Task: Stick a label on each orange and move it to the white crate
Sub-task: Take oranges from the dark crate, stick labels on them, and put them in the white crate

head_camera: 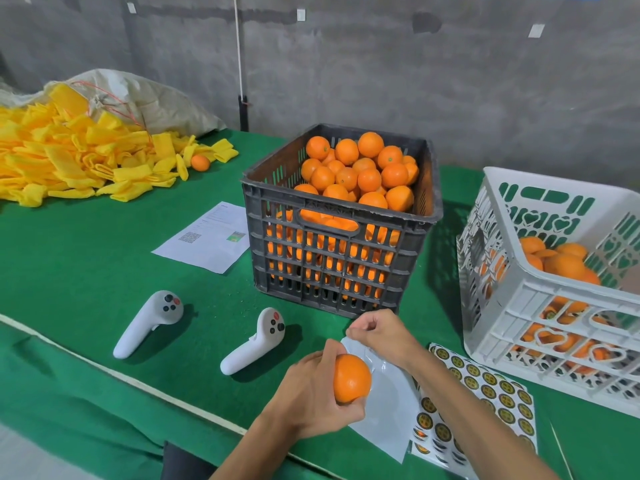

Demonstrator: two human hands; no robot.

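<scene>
My left hand [311, 393] grips an orange [351, 377] just above the table's near edge. My right hand [379, 332] is pinched on the corner of a white backing sheet [384, 417] that lies under the orange; whether a label is between the fingers is hidden. Sheets of round yellow-and-black labels [485, 389] lie to the right of it. A dark grey crate [332, 258] heaped with oranges stands in the middle of the table. The white crate [550, 313] at the right holds several oranges.
Two white hand controllers [149, 322] [254, 341] lie on the green table [86, 258] left of my hands. A printed paper [207, 237] sits beside the dark crate. A heap of yellow foam sleeves [79, 161], one stray orange [200, 162] and a sack fill the far left.
</scene>
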